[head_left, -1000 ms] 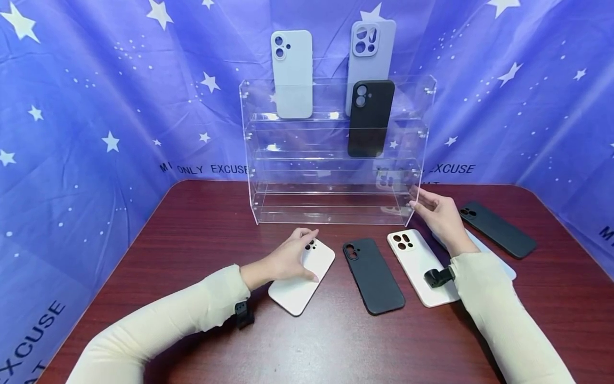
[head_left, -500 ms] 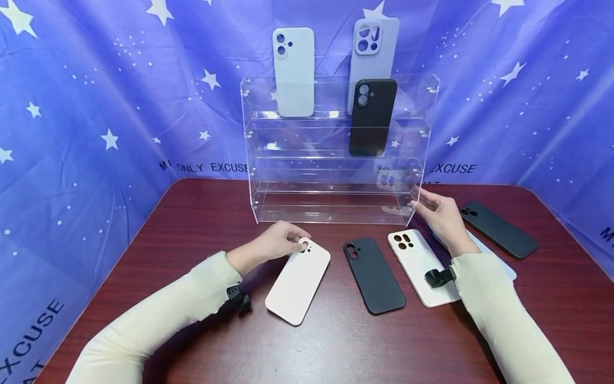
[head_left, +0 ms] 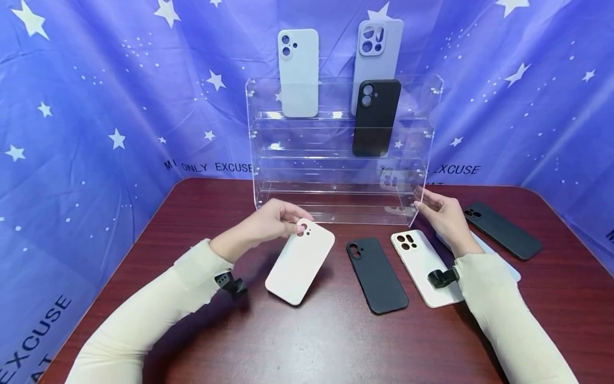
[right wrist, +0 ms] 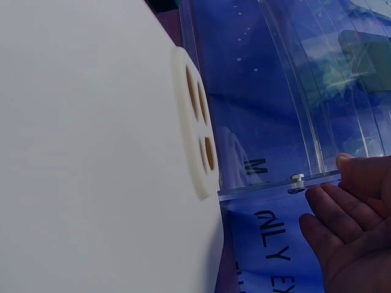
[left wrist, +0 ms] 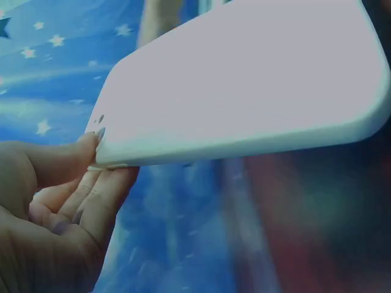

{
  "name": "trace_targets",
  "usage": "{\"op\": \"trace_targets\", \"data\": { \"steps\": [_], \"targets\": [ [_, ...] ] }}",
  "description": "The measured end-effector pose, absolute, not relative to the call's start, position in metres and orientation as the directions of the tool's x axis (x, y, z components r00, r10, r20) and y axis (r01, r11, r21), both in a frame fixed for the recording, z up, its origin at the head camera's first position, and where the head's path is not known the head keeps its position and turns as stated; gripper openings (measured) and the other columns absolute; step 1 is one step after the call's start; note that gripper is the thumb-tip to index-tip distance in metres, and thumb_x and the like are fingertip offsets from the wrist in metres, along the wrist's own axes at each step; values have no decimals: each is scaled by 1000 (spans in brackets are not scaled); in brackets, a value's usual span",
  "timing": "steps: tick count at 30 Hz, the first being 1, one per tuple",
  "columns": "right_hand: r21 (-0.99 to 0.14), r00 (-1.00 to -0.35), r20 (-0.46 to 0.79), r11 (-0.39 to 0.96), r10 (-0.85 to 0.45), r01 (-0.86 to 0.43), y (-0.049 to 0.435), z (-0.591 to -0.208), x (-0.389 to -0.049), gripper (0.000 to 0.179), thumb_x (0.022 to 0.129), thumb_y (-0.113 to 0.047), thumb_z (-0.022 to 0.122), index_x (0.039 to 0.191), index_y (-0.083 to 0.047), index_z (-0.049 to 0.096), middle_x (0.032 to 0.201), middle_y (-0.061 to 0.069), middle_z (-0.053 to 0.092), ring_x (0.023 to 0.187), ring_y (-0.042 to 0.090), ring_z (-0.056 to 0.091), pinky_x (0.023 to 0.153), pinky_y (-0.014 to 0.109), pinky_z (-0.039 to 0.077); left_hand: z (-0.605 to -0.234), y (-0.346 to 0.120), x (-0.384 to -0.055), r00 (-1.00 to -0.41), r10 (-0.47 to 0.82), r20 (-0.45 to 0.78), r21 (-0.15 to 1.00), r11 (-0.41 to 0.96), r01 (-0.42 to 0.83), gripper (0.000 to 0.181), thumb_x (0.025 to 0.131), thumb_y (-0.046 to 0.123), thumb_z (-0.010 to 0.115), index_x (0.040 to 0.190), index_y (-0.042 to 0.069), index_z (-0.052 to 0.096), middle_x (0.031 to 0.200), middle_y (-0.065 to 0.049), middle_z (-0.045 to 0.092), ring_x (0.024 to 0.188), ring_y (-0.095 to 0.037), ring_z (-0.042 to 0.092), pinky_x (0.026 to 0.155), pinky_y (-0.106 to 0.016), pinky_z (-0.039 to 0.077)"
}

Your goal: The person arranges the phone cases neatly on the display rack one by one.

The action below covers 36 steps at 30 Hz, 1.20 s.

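My left hand (head_left: pixel 268 221) pinches a white phone case (head_left: pixel 301 264) by its camera-hole end, thumb on the back and fingers underneath. The case tilts, its near end low over the table; in the left wrist view its white back (left wrist: pixel 244 85) fills the top. At the right, my right hand (head_left: pixel 443 216) grips the lower side panel of a clear acrylic display stand (head_left: pixel 331 216). In the right wrist view the thumb (right wrist: pixel 366 177) lies on one side of the panel edge and the fingers on the other.
On the stand are a white case (head_left: pixel 299 74), a lavender case (head_left: pixel 384 61) and a black case (head_left: pixel 376 120). On the table lie a black case (head_left: pixel 379 277), a cream case (head_left: pixel 422 266), a pale-blue case (head_left: pixel 503 264) partly under my right arm, and a dark case (head_left: pixel 506 232).
My left hand has shifted from over the white case to its camera end, taken hold of it, and raised that end off the table toward the stand. The right hand keeps its grip.
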State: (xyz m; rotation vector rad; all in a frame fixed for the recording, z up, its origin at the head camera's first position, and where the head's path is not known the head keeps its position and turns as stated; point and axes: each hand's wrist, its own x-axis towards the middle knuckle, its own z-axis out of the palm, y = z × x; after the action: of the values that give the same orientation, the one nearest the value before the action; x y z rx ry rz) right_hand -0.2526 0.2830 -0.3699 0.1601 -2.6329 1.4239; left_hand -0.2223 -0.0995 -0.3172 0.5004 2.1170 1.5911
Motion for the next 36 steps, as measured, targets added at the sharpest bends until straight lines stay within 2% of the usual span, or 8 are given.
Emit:
{"op": "trace_targets", "data": {
  "steps": [8,10,15,18,22,28,32,36],
  "targets": [
    [-824,-984,179,543,-23,-163,286,-371,-252,50,96,-24,56,140,-3,42,134,20,50,108,-6,54,82,0,40,-263,-106,-233,-889,454,54,975,169,145,34,84,-8,63,117,-8,60,101,-18,69,81,-16,67,78,-40,57],
    [-821,-983,181,548,-18,-161,287,-371,-252,50,96,-25,56,139,-3,43,133,20,51,105,-8,54,82,0,40,-249,-108,-237,-898,424,122,967,153,203,34,84,-6,64,118,-7,60,101,-15,70,84,-15,67,79,-38,57],
    [-816,-981,192,554,-13,-167,287,-370,-253,50,96,-25,56,138,-2,44,131,21,51,100,-12,53,81,0,40,-221,-112,-250,-909,314,275,946,80,313,33,85,-4,65,118,-5,61,92,2,73,85,-11,67,80,-29,56],
    [-816,-981,195,553,-16,-171,287,-369,-253,50,96,-24,56,138,-1,44,131,21,51,100,-13,53,81,-1,40,-208,-113,-259,-914,253,318,945,-8,326,31,85,-6,64,115,-4,63,88,4,72,82,-11,67,76,-25,56],
    [-814,-981,191,555,-19,-169,286,-368,-252,49,96,-23,56,139,-1,43,132,21,51,101,-12,53,81,0,40,-190,-113,-272,-929,180,324,944,-126,305,29,84,-10,63,111,-3,65,87,-2,72,77,-12,67,68,-22,56],
    [-814,-980,196,555,-15,-171,287,-369,-252,49,96,-23,56,138,-1,43,131,22,51,98,-14,53,80,0,40,-167,-109,-293,-954,18,298,925,-252,284,32,84,-9,64,114,-2,64,88,-5,71,73,-13,65,62,-21,55],
    [-822,-979,201,539,-23,-182,285,-371,-253,49,96,-21,56,138,1,44,131,23,50,98,-15,52,81,0,40,-158,-108,-309,-947,-138,290,885,-339,321,30,84,-9,63,113,0,66,89,-7,70,69,-13,62,55,-19,51],
    [-827,-978,208,529,-28,-191,283,-373,-255,49,95,-21,57,137,1,44,130,24,51,96,-16,52,81,0,40,-156,-109,-323,-921,-261,290,849,-374,373,29,85,-8,62,112,2,67,94,-9,69,70,-11,61,56,-20,49]
  ]
}}
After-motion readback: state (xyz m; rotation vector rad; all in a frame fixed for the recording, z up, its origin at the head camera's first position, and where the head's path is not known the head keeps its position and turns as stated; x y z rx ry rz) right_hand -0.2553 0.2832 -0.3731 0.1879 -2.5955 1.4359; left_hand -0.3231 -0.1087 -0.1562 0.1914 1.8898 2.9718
